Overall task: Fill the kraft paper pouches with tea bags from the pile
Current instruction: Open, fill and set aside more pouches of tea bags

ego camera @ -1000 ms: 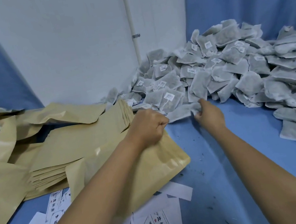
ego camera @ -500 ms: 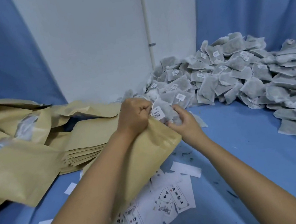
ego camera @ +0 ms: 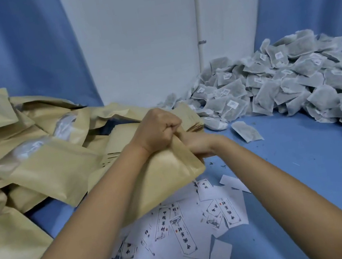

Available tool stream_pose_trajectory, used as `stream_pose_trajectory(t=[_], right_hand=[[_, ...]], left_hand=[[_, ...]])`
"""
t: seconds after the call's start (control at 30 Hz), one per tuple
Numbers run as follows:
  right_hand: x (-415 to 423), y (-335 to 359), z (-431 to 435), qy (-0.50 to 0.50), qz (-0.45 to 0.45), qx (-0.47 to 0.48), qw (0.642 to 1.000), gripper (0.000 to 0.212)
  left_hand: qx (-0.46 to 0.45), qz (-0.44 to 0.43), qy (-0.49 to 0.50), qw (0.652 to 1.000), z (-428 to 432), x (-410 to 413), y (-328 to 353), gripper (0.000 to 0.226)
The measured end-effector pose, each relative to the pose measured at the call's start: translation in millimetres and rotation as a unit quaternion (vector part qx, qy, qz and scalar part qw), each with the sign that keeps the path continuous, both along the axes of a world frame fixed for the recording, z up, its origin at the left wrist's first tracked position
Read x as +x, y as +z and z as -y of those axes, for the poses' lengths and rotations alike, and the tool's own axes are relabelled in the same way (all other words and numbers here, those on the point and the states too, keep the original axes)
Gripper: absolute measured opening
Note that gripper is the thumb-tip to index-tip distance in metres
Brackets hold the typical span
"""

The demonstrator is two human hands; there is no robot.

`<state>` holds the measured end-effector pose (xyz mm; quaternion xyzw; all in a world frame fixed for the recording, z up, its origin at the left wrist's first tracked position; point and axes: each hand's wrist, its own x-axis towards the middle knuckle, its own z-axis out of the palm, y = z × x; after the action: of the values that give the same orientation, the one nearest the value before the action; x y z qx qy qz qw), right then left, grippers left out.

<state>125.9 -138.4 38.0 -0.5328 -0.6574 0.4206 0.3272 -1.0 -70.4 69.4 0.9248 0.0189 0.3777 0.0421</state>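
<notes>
Right hand went from pile into pouch, grip hidden from me | left hand pinches pouch mouth | filled pouches at left edge; far-right pile barely dented, I judge.

You have two hands at work, your left hand and your right hand, and between them one kraft pouch. At the table's left edge you can count at least five bulging filled pouches; overlap hides any others. There is one stack of flat pouches, its sheets too thin to number. The tea bag pile in the far right corner is one heap, far too many to count, with one stray tea bag beside it. Near the front edge lie roughly ten printed labels, overlapping.
</notes>
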Motion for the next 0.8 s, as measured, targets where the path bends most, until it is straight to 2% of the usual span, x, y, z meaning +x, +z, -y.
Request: stream_pose_trajectory(t=[0.03,0.07,0.1,0.13,0.17,0.2,0.23,0.27,0.3,0.37,0.43,0.5,0.53,0.6,0.7,0.8], right_hand=[[5,-3,0,-0.055,-0.103,0.036,0.993,0.019],[12,-9,-1,-0.144,-0.186,0.084,0.968,0.017],[24,-22,-3,-0.229,-0.209,0.135,0.941,0.021],[34,-35,-3,-0.278,-0.169,0.161,0.932,0.023],[40,-49,-2,-0.267,-0.071,0.160,0.948,0.018],[37,-61,0,-0.180,0.049,0.129,0.974,0.011],[29,-73,1,-0.068,0.161,0.074,0.982,0.011],[18,-85,2,0.014,0.240,0.030,0.970,0.022],[10,-97,0,0.059,0.297,0.029,0.953,0.028],[-3,-113,-5,0.057,0.340,0.119,0.931,0.022],[-10,-115,-7,0.023,0.329,0.162,0.930,0.012],[-11,-109,-9,-0.047,0.269,0.153,0.950,0.026],[-9,-103,-8,-0.110,0.201,0.128,0.965,0.031],[0,-89,-4,-0.246,0.051,0.091,0.964,0.029],[21,-60,7,-0.368,-0.117,0.142,0.912,0.023],[33,-32,20,-0.398,-0.230,0.222,0.860,0.012]], left_hand=[[-0.025,0.016,0.009,1.000,-7,-8,2,0.019],[-0.050,0.034,0.015,0.998,-14,-16,4,0.020],[-0.071,0.051,0.017,0.996,-20,-23,5,0.019],[-0.084,0.063,0.016,0.994,-22,-29,6,0.018],[-0.090,0.071,0.015,0.993,-23,-33,7,0.017],[-0.089,0.074,0.015,0.993,-22,-35,7,0.017],[-0.088,0.075,0.017,0.993,-21,-36,6,0.017],[-0.087,0.076,0.019,0.993,-20,-36,4,0.017],[-0.089,0.077,0.018,0.993,-19,-35,2,0.016],[-0.096,0.080,0.016,0.992,-17,-33,-1,0.016],[-0.100,0.076,0.014,0.992,-15,-30,-3,0.016],[-0.104,0.070,0.012,0.992,-13,-28,-5,0.017],[-0.105,0.069,0.011,0.992,-14,-27,-5,0.017],[-0.103,0.071,0.009,0.992,-15,-27,-7,0.017],[-0.100,0.072,0.007,0.992,-17,-25,-9,0.015],[-0.107,0.066,0.008,0.992,-19,-21,-14,0.014]])
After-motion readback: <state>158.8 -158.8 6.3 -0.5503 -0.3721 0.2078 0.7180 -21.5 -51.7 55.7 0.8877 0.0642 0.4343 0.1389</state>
